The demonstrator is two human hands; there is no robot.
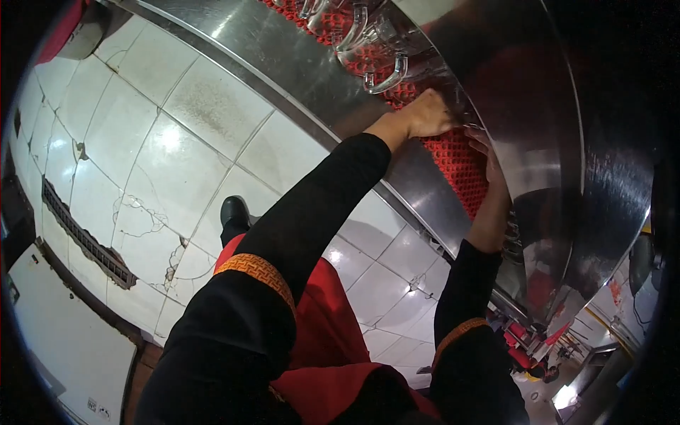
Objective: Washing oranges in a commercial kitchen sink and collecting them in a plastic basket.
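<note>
My left hand (429,114) is bent inward over a red perforated mat (451,162) on a stainless steel counter. Its fingertips and whatever they may hold are hidden. Right beside it, my right hand (491,159) has its fingers raised towards the left one, partly cut off by the edge of a steel shelf (542,143). A small shiny, clear edge shows between the two hands, too little to name. Several clear glass mugs stand on the mat just beyond my left hand; the nearest mug handle (396,77) points towards the counter's front.
The steel counter (313,79) has a raised front rim along the tiled floor (191,133). Cracked tiles surround a floor drain grate (87,234) at left. A white appliance (69,340) stands lower left. Another person (539,370) is far off at lower right.
</note>
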